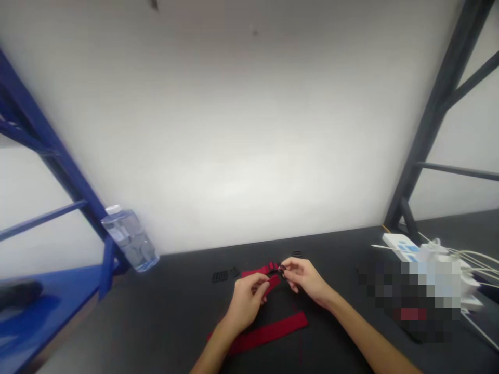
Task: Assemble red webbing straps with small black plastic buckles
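My left hand (247, 301) pinches a red webbing strap (274, 282) between thumb and fingers, close to one end. Just to its right, my right hand (306, 280) has its fingertips closed on a small black buckle (281, 270), which touches the strap. More red webbing runs behind both hands. A separate flat red strip (278, 331) lies below them, partly covered by my left forearm. How the strap passes through the buckle is too small to tell.
Several black slide buckles (220, 276) lie behind my left hand on the black table (167, 311). A clear bottle (134, 241) leans at the left by a blue metal frame (58, 150). On the right are a white power strip (401, 245), cables and a blurred-out dark object.
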`<action>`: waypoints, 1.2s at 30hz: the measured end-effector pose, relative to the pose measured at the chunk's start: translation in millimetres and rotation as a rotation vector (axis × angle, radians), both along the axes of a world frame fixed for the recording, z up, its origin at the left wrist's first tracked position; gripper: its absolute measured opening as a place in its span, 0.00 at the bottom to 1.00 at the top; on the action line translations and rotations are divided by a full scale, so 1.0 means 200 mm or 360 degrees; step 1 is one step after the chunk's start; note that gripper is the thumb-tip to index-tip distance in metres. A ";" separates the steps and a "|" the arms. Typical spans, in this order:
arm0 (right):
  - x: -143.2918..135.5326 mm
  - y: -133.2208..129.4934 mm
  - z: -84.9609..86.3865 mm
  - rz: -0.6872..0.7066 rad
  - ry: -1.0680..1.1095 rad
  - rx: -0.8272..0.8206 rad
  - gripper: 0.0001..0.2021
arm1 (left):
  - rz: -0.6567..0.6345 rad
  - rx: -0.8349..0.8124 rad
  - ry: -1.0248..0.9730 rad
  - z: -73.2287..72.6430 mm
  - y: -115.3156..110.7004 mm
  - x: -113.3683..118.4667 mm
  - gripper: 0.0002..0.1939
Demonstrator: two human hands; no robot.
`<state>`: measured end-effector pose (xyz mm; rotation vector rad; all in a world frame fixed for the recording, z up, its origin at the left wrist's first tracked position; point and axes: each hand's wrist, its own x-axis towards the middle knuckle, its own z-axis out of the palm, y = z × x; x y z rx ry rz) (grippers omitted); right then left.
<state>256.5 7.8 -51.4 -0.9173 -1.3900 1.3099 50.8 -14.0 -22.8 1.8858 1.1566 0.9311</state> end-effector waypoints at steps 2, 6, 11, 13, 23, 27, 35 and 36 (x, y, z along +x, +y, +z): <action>-0.03 -0.01 0.00 0.0083 0.0109 -0.0047 0.19 | -0.0007 -0.0009 0.0000 0.00 0.00 0.00 0.13; -0.04 0.00 -0.02 0.0123 0.0116 -0.0073 0.19 | 0.0005 0.0035 0.0027 0.01 -0.01 0.00 0.14; -0.04 0.02 -0.04 0.0119 0.0083 -0.0070 0.19 | 0.0006 0.0050 0.0031 0.00 -0.01 0.00 0.13; -0.05 0.01 -0.05 0.0165 0.0106 -0.0083 0.18 | 0.0001 0.0059 0.0028 0.00 -0.01 0.00 0.13; -0.07 -0.02 -0.04 0.0319 0.0314 -0.0295 0.15 | 0.0035 0.0120 0.0010 -0.02 -0.01 0.00 0.11; -0.07 -0.03 -0.03 0.0353 0.0336 -0.0314 0.14 | 0.0021 0.0067 -0.0066 -0.03 -0.02 0.00 0.12; -0.11 -0.06 -0.01 0.0440 0.0473 -0.0371 0.15 | 0.0040 -0.0082 -0.0297 -0.04 -0.01 0.03 0.13; -0.11 -0.06 -0.01 0.0457 0.0469 -0.0380 0.15 | 0.0022 -0.0086 -0.0301 -0.03 -0.01 0.03 0.14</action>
